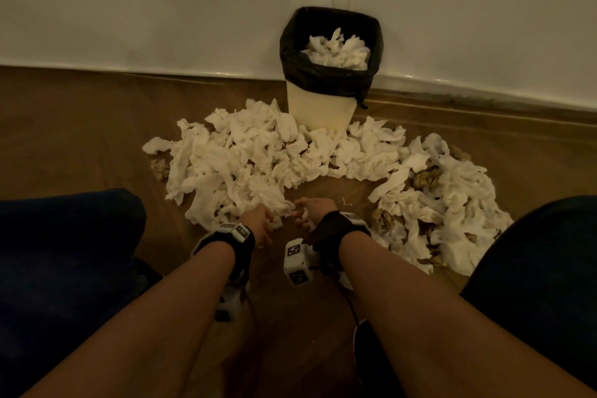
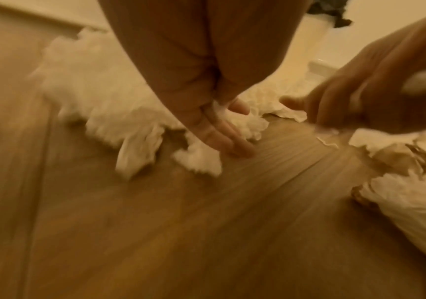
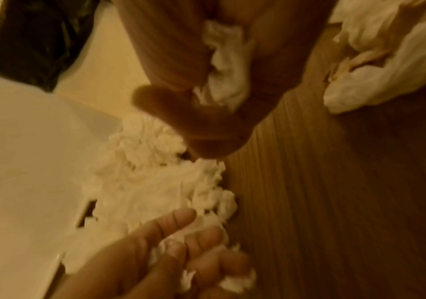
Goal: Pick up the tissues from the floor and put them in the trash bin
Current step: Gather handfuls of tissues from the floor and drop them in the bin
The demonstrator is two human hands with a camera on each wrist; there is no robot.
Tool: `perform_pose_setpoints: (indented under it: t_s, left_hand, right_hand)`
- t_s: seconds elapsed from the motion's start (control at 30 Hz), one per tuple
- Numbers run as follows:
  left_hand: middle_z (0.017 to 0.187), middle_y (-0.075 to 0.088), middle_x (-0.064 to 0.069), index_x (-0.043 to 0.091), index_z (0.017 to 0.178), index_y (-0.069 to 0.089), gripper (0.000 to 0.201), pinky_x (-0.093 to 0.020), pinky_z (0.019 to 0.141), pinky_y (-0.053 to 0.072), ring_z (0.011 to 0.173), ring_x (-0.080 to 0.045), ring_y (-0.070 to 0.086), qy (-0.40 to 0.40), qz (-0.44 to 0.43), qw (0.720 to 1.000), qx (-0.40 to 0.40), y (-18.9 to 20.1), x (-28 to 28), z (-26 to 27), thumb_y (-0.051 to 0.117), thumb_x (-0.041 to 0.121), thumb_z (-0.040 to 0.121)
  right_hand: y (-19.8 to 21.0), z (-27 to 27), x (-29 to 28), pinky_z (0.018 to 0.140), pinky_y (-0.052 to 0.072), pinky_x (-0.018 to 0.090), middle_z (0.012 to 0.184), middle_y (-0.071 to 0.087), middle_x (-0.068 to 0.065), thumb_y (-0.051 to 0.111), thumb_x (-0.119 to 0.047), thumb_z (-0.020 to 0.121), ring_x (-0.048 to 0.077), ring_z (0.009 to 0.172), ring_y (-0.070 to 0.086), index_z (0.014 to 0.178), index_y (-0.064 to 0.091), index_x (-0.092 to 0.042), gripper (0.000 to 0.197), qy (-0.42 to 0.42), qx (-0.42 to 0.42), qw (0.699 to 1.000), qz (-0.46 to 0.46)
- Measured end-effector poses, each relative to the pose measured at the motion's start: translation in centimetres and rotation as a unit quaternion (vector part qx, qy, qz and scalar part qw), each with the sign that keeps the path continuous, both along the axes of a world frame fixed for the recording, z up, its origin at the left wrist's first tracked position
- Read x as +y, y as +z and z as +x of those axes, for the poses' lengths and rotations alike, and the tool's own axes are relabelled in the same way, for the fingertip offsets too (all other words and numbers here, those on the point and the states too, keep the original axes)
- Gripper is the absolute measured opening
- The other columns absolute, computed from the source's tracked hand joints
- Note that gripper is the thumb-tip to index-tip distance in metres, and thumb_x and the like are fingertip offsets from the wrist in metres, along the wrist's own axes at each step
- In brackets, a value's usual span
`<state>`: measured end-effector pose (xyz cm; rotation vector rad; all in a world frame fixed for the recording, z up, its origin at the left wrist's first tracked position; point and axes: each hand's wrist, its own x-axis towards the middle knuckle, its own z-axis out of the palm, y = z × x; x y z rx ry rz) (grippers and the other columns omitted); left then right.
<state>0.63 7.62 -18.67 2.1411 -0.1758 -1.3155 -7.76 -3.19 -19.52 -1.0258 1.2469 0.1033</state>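
Note:
A cream trash bin (image 1: 318, 113) with a black liner stands against the wall, holding white tissues (image 1: 337, 52). A large pile of crumpled white tissues (image 1: 245, 155) covers the wooden floor in front of it and to its right. Both hands are low at the pile's near edge. My left hand (image 1: 268, 223) points down and pinches a tissue (image 2: 218, 108) between thumb and fingers at the floor. Just to its right, my right hand (image 1: 303, 213) has its fingers curled round a wad of tissue (image 3: 222, 66) in the palm.
Brown crumpled paper scraps (image 1: 423, 178) lie mixed into the right side of the pile, and another (image 1: 160, 168) at the left edge. My dark blue knees (image 1: 64, 252) flank the arms on both sides. A white wall and baseboard (image 1: 484, 84) run behind the bin.

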Motion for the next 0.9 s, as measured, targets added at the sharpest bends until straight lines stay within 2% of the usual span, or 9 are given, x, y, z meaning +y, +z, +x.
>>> perform_pose_setpoints:
  t_s: [0.13, 0.27, 0.37, 0.43, 0.5, 0.57, 0.63, 0.77, 0.9]
  left_hand:
    - [0.074, 0.057, -0.016, 0.005, 0.093, 0.051, 0.015, -0.030, 0.047, 0.047, 0.059, -0.028, 0.055, -0.081, 0.023, 0.995, -0.053, 2.1, -2.7, 0.8, 0.042, 0.017, 0.093]
    - [0.098, 0.066, -0.012, 0.011, 0.108, 0.058, 0.020, -0.033, 0.074, 0.052, 0.086, -0.027, 0.064, -0.317, 0.019, 0.897, -0.307, 3.4, -6.7, 1.9, 0.055, 0.009, 0.088]
    - [0.109, 0.062, -0.014, 0.011, 0.118, 0.054, 0.026, -0.033, 0.076, 0.044, 0.096, -0.031, 0.061, -0.326, -0.026, 0.868, -0.373, 4.9, -10.1, 2.6, 0.044, 0.015, 0.094]
    - [0.109, 0.061, -0.018, 0.009, 0.117, 0.052, 0.032, -0.036, 0.079, 0.043, 0.098, -0.034, 0.058, -0.301, -0.066, 0.871, -0.383, 6.3, -12.4, 3.1, 0.030, 0.025, 0.100]
    - [0.110, 0.061, -0.020, 0.009, 0.115, 0.051, 0.037, -0.039, 0.080, 0.042, 0.099, -0.035, 0.058, -0.271, -0.104, 0.871, -0.397, 7.9, -14.5, 3.7, 0.024, 0.030, 0.102]
    - [0.115, 0.059, -0.019, 0.011, 0.118, 0.049, 0.036, -0.040, 0.079, 0.043, 0.100, -0.035, 0.057, -0.257, -0.133, 0.854, -0.433, 9.8, -16.2, 3.8, 0.024, 0.031, 0.102]
    - [0.100, 0.060, -0.016, 0.011, 0.105, 0.048, 0.035, -0.040, 0.076, 0.044, 0.092, -0.034, 0.058, -0.201, -0.200, 0.853, -0.438, 11.8, -17.9, 3.8, 0.022, 0.035, 0.101]
    - [0.106, 0.055, -0.013, 0.010, 0.107, 0.049, 0.031, -0.042, 0.090, 0.037, 0.100, -0.032, 0.053, -0.131, -0.241, 0.835, -0.477, 15.1, -21.5, 5.1, 0.022, 0.026, 0.100]
    - [0.124, 0.046, -0.015, 0.017, 0.118, 0.053, 0.029, -0.046, 0.094, 0.039, 0.109, -0.034, 0.049, -0.157, -0.192, 0.834, -0.492, 16.8, -24.2, 7.1, 0.033, 0.012, 0.097]
  right_hand:
    - [1.8, 0.0, -3.1, 0.036, 0.037, 0.016, 0.050, 0.057, 0.004, 0.048, -0.044, 0.094, 0.012, 0.033, 0.050, 0.062, 0.055, -0.008, 0.049, -0.013, 0.012, 0.998, -0.065]
    - [4.3, 0.8, -5.6, 0.061, 0.034, 0.031, 0.067, 0.041, 0.006, 0.033, -0.059, 0.092, 0.019, 0.057, 0.039, 0.064, 0.039, -0.019, 0.049, 0.005, 0.029, 0.990, -0.141]
    - [7.2, 1.4, -7.5, 0.084, 0.040, 0.040, 0.106, 0.053, 0.020, 0.031, -0.036, 0.099, 0.030, 0.093, 0.055, 0.117, 0.053, -0.013, 0.037, 0.033, 0.041, 0.973, -0.225]
    - [8.9, 1.9, -9.3, 0.093, 0.040, 0.039, 0.129, 0.048, 0.024, 0.031, -0.019, 0.100, 0.037, 0.115, 0.049, 0.145, 0.025, -0.005, 0.048, 0.017, 0.028, 0.953, -0.300]
    - [11.0, 2.4, -10.9, 0.092, 0.042, 0.038, 0.124, 0.052, 0.024, 0.029, -0.018, 0.101, 0.036, 0.112, 0.052, 0.138, 0.040, -0.003, 0.041, 0.038, -0.006, 0.941, -0.337]
    - [13.1, 2.8, -12.4, 0.083, 0.045, 0.037, 0.102, 0.061, 0.021, 0.025, -0.031, 0.102, 0.033, 0.097, 0.058, 0.097, 0.060, -0.002, 0.045, 0.034, -0.049, 0.913, -0.404]
    - [15.5, 3.4, -13.8, 0.076, 0.044, 0.035, 0.080, 0.059, 0.014, 0.022, -0.038, 0.102, 0.027, 0.078, 0.056, 0.066, 0.050, -0.017, 0.050, 0.019, -0.072, 0.886, -0.458]
    - [19.2, 5.2, -17.9, 0.075, 0.041, 0.034, 0.076, 0.053, 0.007, 0.030, -0.033, 0.100, 0.020, 0.075, 0.048, 0.065, 0.045, -0.020, 0.041, -0.068, -0.142, 0.854, -0.495]
    - [19.7, 6.2, -22.1, 0.077, 0.042, 0.030, 0.076, 0.048, 0.001, 0.036, -0.006, 0.093, 0.015, 0.070, 0.046, 0.073, 0.047, -0.019, 0.027, -0.069, -0.155, 0.901, -0.400]
